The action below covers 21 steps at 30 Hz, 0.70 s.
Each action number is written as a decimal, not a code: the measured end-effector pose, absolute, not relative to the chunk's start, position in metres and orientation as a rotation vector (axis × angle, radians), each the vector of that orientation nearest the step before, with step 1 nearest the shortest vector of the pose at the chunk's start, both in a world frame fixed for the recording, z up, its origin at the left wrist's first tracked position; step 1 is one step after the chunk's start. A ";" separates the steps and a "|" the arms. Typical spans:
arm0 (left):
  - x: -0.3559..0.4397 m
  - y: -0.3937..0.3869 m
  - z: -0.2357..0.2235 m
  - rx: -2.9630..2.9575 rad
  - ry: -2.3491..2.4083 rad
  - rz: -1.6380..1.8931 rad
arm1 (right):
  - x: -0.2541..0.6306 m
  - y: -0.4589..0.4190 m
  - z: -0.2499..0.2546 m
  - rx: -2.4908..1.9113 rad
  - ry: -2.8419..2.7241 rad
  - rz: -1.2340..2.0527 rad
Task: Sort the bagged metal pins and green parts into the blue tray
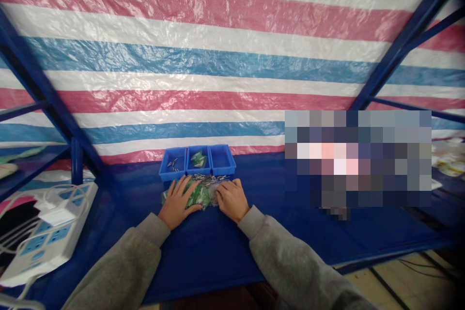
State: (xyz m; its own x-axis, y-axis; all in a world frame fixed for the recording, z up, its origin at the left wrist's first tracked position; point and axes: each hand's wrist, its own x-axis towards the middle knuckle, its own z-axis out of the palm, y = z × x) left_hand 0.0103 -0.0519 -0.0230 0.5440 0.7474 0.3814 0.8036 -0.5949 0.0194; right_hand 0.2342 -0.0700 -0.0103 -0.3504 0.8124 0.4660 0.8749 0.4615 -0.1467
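Observation:
My left hand (177, 206) lies spread over a pile of small green packets (199, 194), its fingers apart and resting on them. My right hand (232, 199) is closed, with its fingers curled down at the right end of the pile, beside some clear plastic packets (214, 197). What its fingertips grip is hidden. Several thin metal pieces (214, 178) lie loose between the hands and a row of three blue bins. In the left bin (173, 172) are a few metal pieces. Green packets sit in the middle bin (198, 171). The right bin (222, 159) shows only its bare floor.
A white power strip (69, 247) with plugs and cables stands at the left of the blue table (203, 261). Blue frame posts (54, 97) rise on both sides. Behind the bins hangs a striped plastic sheet (218, 63). The area at right is pixelated.

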 end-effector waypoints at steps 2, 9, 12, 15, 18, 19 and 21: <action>0.010 -0.052 -0.023 -2.624 -1.320 -0.537 | 0.235 -0.070 -0.010 -1.386 -2.209 -0.201; 0.012 -0.053 -0.021 -2.601 -1.312 -0.518 | 0.234 -0.070 0.001 -1.354 -2.065 -0.205; 0.012 -0.053 -0.019 -2.582 -1.306 -0.498 | 0.231 -0.066 0.007 -1.348 -1.984 -0.149; 0.013 -0.053 -0.018 -2.552 -1.310 -0.498 | 0.225 -0.058 0.015 -1.335 -1.883 -0.076; 0.016 -0.051 -0.017 -2.511 -1.330 -0.505 | 0.218 -0.045 0.028 -1.330 -1.795 -0.020; 0.017 -0.051 -0.017 -2.501 -1.338 -0.506 | 0.216 -0.040 0.033 -1.320 -1.769 -0.002; 0.019 -0.049 -0.017 -2.493 -1.355 -0.508 | 0.212 -0.031 0.041 -1.305 -1.729 0.026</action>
State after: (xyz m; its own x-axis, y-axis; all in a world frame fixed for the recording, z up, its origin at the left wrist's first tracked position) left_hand 0.0186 -0.0491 -0.0166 0.5046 0.7542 0.4202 0.8446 -0.5321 -0.0591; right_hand 0.2124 -0.0313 0.0408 0.0052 0.7602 0.6497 0.7407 0.4336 -0.5133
